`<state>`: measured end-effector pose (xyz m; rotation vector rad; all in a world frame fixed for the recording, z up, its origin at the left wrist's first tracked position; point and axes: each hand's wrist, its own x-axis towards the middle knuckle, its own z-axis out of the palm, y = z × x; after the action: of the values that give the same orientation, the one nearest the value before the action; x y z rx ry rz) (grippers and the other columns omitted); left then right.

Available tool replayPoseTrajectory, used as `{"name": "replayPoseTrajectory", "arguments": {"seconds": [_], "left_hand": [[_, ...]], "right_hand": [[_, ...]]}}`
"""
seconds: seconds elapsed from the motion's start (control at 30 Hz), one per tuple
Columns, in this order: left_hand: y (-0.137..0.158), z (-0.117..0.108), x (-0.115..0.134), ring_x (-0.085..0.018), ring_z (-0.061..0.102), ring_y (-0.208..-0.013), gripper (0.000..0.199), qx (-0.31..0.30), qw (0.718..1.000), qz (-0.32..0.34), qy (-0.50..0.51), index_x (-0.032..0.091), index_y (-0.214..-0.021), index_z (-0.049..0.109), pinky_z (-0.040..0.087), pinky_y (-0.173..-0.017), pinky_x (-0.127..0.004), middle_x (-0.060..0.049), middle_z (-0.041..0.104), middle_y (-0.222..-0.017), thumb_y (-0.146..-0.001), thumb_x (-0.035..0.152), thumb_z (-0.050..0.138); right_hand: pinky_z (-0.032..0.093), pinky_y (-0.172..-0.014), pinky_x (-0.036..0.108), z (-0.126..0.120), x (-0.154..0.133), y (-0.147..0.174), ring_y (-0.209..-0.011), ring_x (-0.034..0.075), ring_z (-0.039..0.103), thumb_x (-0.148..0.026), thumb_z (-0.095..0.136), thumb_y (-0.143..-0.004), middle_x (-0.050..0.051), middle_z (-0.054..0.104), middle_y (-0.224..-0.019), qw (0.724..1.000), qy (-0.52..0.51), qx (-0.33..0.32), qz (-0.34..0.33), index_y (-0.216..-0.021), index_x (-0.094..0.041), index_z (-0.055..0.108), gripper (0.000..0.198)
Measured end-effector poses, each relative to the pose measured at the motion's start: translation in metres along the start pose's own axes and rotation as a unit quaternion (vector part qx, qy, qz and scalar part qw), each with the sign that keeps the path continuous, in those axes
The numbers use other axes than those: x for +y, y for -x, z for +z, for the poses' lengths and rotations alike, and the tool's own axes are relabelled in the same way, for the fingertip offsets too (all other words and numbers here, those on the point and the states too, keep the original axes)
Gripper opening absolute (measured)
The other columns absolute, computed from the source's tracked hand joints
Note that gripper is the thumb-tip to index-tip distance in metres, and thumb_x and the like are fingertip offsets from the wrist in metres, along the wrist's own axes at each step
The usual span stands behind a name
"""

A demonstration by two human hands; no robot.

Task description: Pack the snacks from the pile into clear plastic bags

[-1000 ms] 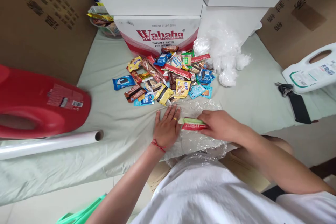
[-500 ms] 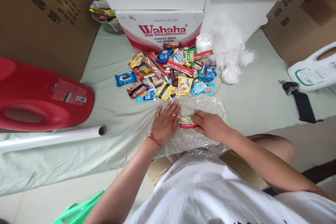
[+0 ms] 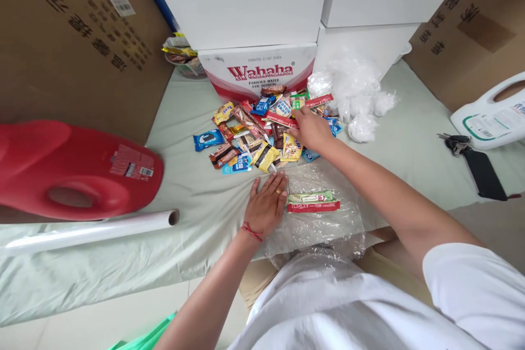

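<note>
My left hand (image 3: 266, 205) lies flat, fingers stretched out, on the left edge of a sheet of clear plastic film (image 3: 324, 229). Just right of its fingers, a green stick-shaped snack packet (image 3: 310, 197) and a red stick-shaped snack packet (image 3: 314, 206) lie side by side on the film. My right hand (image 3: 312, 130) is over the snack pile, thumb and fingers apart around the right end of another red stick packet (image 3: 279, 120). A yellow snack packet (image 3: 292, 149) lies just below its thumb. The palm hides part of the pile.
Clear plastic bundles (image 3: 361, 101) sit right of the pile, before a Wahaha carton (image 3: 260, 74). A red jug (image 3: 82, 169) and a white film roll (image 3: 98, 229) lie left. At right are keys (image 3: 457, 145), a black flat case (image 3: 484, 172) and a white bottle (image 3: 492, 115).
My right hand has let go of the stick packets on the film and moved up to the snack pile. My left hand still lies flat on the film's edge. The view has shifted slightly.
</note>
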<state>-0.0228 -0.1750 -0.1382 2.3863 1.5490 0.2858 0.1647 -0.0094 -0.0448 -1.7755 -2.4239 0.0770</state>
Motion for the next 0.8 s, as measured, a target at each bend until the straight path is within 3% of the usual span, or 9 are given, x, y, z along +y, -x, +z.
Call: {"name": "replayPoseTrajectory", "arguments": {"seconds": [0.13,0.23,0.3,0.43,0.6,0.7,0.8], "left_hand": [[0.001,-0.001,0.001,-0.021,0.034,-0.155,0.052,0.001,1.0,-0.007,0.001,0.026,-0.158,0.041,0.018,-0.13,-0.054,-0.002,0.04,-0.165,-0.11,0.033,0.022],[0.001,-0.001,0.001,-0.021,0.034,-0.155,0.052,0.006,1.0,-0.004,0.002,0.027,-0.158,0.042,0.018,-0.13,-0.054,-0.001,0.04,-0.165,-0.11,0.034,0.023],[0.001,-0.001,0.0,-0.021,0.034,-0.155,0.052,0.009,1.0,-0.002,0.005,0.026,-0.157,0.042,0.019,-0.13,-0.054,-0.002,0.04,-0.164,-0.11,0.034,0.023],[0.002,0.0,-0.002,-0.022,0.035,-0.155,0.052,0.019,1.0,0.007,0.012,0.025,-0.157,0.043,0.019,-0.13,-0.055,-0.003,0.043,-0.163,-0.11,0.033,0.022],[0.002,0.0,-0.003,-0.022,0.035,-0.155,0.052,0.016,1.0,0.009,0.012,0.025,-0.157,0.042,0.018,-0.13,-0.053,-0.003,0.042,-0.164,-0.11,0.032,0.023],[0.001,0.0,-0.003,-0.022,0.034,-0.155,0.052,0.011,1.0,0.009,0.0,0.024,-0.158,0.042,0.017,-0.13,-0.054,-0.002,0.04,-0.164,-0.11,0.033,0.024],[0.0,0.001,-0.002,-0.023,0.034,-0.155,0.052,0.009,1.0,0.01,-0.013,0.023,-0.158,0.041,0.018,-0.129,-0.056,-0.002,0.039,-0.165,-0.11,0.033,0.024]], "right_hand": [[0.048,-0.081,0.034,0.001,-0.003,-0.016,-0.102,0.03,0.067,-0.028,0.055,-0.099,0.018,0.069,-0.119,0.999,0.039,-0.034,-0.001,-0.12,-0.014,0.069,0.03],[0.047,-0.078,0.034,-0.008,0.012,0.01,-0.099,0.03,0.066,-0.027,0.054,-0.098,0.016,0.069,-0.116,1.0,0.001,0.018,-0.011,-0.118,-0.015,0.071,0.029],[0.046,-0.077,0.033,-0.015,0.027,0.04,-0.094,0.027,0.066,-0.028,0.059,-0.095,0.013,0.071,-0.109,0.997,-0.07,0.013,-0.037,-0.115,-0.016,0.073,0.027],[0.047,-0.075,0.028,-0.019,0.05,0.106,-0.08,0.019,0.065,-0.029,0.068,-0.09,0.006,0.072,-0.095,0.954,-0.25,-0.139,-0.087,-0.11,-0.019,0.075,0.024],[0.049,-0.077,0.029,-0.004,0.045,0.159,-0.088,0.02,0.068,-0.023,0.066,-0.089,0.006,0.073,-0.101,0.936,-0.25,-0.237,-0.067,-0.107,-0.021,0.075,0.02],[0.052,-0.084,0.032,0.001,0.042,0.158,-0.099,0.024,0.069,-0.036,0.068,-0.093,0.01,0.071,-0.119,0.941,-0.229,-0.231,-0.098,-0.123,-0.021,0.071,0.034],[0.051,-0.091,0.035,-0.003,0.053,0.122,-0.107,0.027,0.069,-0.043,0.061,-0.098,0.011,0.071,-0.124,0.968,-0.185,-0.151,-0.073,-0.128,-0.02,0.069,0.039]]}}
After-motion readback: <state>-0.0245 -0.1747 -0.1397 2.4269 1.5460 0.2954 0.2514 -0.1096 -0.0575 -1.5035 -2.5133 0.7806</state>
